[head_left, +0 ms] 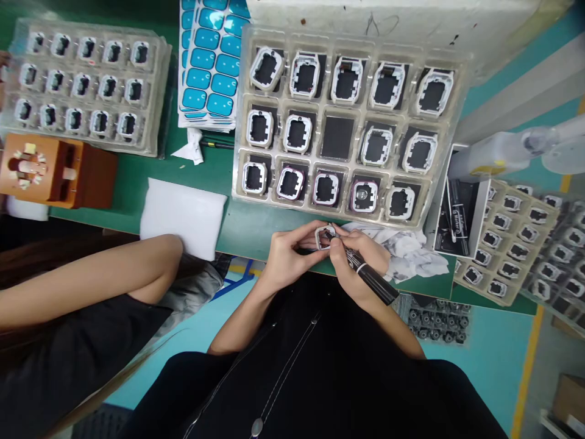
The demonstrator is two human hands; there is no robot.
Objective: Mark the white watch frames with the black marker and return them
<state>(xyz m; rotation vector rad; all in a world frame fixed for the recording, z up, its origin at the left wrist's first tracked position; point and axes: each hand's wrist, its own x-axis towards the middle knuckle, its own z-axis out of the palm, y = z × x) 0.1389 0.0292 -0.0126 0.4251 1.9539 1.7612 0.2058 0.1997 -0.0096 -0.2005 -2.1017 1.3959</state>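
Between the thumb and fingers of my left hand (289,253) is a small white watch-case frame (322,238), held at the table's front edge. My right hand (359,259) grips a black marker pen (371,277), its rear end pointing down to the right. The pen's tip meets the inner side of the frame, partly covered by my fingers. Just beyond my hands lies a clear plastic tray (315,214) with similar white frames in its pockets; one pocket in the middle row shows only a dark pad (337,138). A crumpled white cloth (415,253) lies beside my right hand.
A white box (479,210) of markers stands at right, near more part trays (507,244). At left are blue sticker sheets (212,58), a white foam pad (183,216), an orange fixture (59,171) and another filled tray (159,97). A co-worker's arm (91,274) reaches in at left.
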